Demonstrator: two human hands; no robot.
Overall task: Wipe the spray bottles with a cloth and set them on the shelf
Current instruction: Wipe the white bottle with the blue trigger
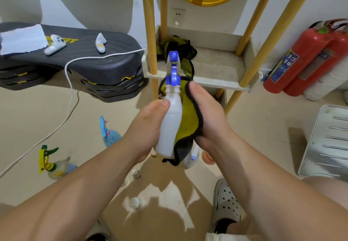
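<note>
My left hand (150, 126) grips a white spray bottle (170, 126) with a blue trigger head, held tilted in front of me. My right hand (209, 116) presses a yellow-green cloth with a black edge (189, 120) against the bottle's right side. The low shelf (216, 65) with wooden poles stands just beyond, and a second green cloth (177, 46) lies on its tray. On the floor at the left stand a blue spray bottle (110, 135) and a clear bottle with a yellow-green trigger (52, 163). Another white bottle (192, 158) shows partly under the cloth.
A stack of dark step boards (90, 62) at the left carries a paper sheet, a game controller and a white cable. Two red fire extinguishers (308, 58) stand at the right. A grey metal panel (327, 142) leans at the far right. Small bottles (135, 203) lie by my feet.
</note>
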